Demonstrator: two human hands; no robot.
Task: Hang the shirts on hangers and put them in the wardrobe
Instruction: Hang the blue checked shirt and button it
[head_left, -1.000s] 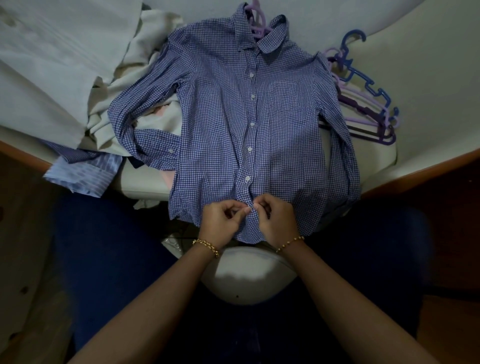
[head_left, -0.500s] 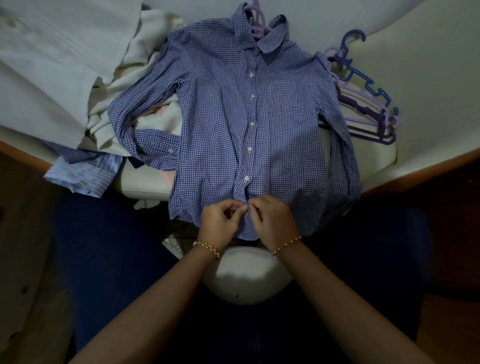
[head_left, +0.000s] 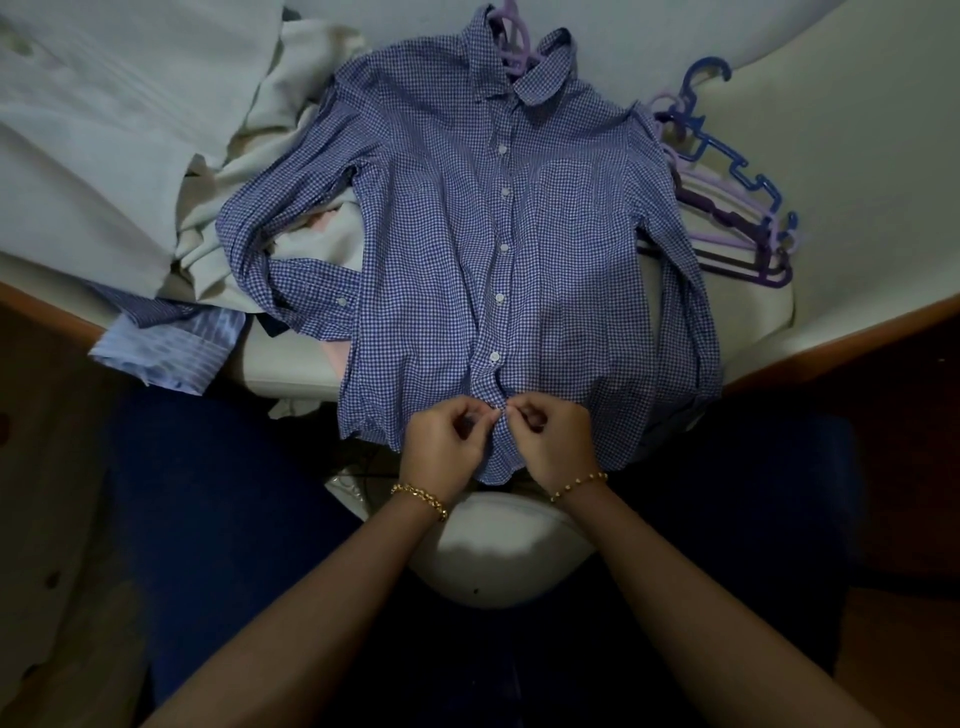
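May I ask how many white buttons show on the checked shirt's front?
5, in a line down the checked shirt: first button, second, third, fourth, and fifth just above the left hand and right hand, whose fingers may hide another.

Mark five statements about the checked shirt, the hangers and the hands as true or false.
1. The left hand and right hand both pinch the front of the blue-and-white checked button-up shirt near its hem. True.
2. The shirt has no hanger in it. False: a lilac plastic hanger hook sticks out of its collar.
3. The pile of blue and purple plastic hangers lies left of the shirt. False: it lies on the right.
4. A light-blue striped garment lies left of the shirt. True.
5. Only the right wrist wears a gold bracelet. False: the left wrist's gold bracelet shows too.
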